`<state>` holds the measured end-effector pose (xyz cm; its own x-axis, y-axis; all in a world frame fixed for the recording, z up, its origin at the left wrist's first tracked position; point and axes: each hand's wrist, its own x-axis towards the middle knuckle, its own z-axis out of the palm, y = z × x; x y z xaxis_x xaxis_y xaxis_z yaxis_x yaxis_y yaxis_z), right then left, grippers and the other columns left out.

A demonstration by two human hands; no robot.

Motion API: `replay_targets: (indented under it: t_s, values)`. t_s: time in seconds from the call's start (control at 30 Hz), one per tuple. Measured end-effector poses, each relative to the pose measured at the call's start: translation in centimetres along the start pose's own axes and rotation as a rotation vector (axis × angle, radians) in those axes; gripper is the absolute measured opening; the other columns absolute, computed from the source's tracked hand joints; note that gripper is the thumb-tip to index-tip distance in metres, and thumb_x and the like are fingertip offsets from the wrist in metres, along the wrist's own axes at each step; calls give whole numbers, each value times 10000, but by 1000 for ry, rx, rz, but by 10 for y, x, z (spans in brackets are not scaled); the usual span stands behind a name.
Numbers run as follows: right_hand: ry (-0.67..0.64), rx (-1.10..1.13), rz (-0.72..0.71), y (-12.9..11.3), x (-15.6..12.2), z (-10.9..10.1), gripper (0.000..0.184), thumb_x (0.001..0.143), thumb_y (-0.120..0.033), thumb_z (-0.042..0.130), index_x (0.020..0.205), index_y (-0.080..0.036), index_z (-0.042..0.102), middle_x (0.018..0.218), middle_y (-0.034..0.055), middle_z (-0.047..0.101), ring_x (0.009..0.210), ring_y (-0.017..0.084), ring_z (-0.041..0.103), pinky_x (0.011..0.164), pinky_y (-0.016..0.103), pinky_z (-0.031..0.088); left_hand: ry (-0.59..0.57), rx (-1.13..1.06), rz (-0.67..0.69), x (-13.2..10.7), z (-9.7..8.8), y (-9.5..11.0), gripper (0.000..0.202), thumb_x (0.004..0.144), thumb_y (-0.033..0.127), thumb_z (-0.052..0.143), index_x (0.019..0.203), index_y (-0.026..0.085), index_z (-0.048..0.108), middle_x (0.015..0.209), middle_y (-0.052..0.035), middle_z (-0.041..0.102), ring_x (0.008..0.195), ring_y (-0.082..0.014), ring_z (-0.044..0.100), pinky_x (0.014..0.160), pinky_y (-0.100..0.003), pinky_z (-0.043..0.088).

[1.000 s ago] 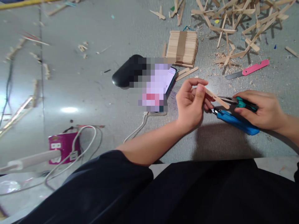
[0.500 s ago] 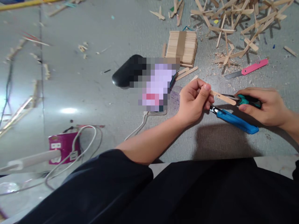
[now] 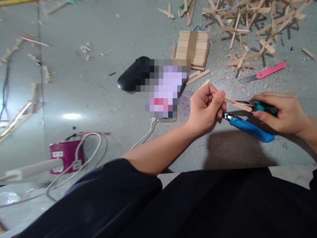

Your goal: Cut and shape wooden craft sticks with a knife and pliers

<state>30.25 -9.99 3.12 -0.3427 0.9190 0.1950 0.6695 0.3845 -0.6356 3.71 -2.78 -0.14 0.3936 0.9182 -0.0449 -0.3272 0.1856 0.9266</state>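
Between the thumb and fingers of my left hand (image 3: 208,107) is a wooden craft stick (image 3: 240,105), its rounded end pointing right. My right hand (image 3: 282,110) is closed around pliers (image 3: 260,105) with black and teal handles. Their metal jaws lie right at the stick, along its far edge; whether they bite into it I cannot tell. A blue utility knife (image 3: 251,129) lies just below the stick, its tip end partly hidden by my left fingers. Beyond my right hand rests a pink folding knife (image 3: 269,71) with its blade out.
A banded bundle of craft sticks (image 3: 193,49) lies beyond my left hand, near a blurred phone (image 3: 168,86) and a black case (image 3: 135,74). Crossed-stick pieces (image 3: 255,26) spread across the back right. A purple power strip (image 3: 65,155) with white cables sits at left.
The craft stick and my left fingertips have shifted very slightly right. My grip on the stick and pliers looks the same. The camera view has drifted a little.
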Motion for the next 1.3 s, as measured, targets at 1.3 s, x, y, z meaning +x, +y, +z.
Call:
replay_targets:
  t_s: [1.3]
  values:
    - [47,3,-172,4,4,-2,227,1079,-450,763,1284,-353,777,967,30,804,760,259,733,683,427,587,-340,-365,-412,1,-5,12,620,870,617,996,717,228,540,546,73,511,378,-41,343,374,-195,335]
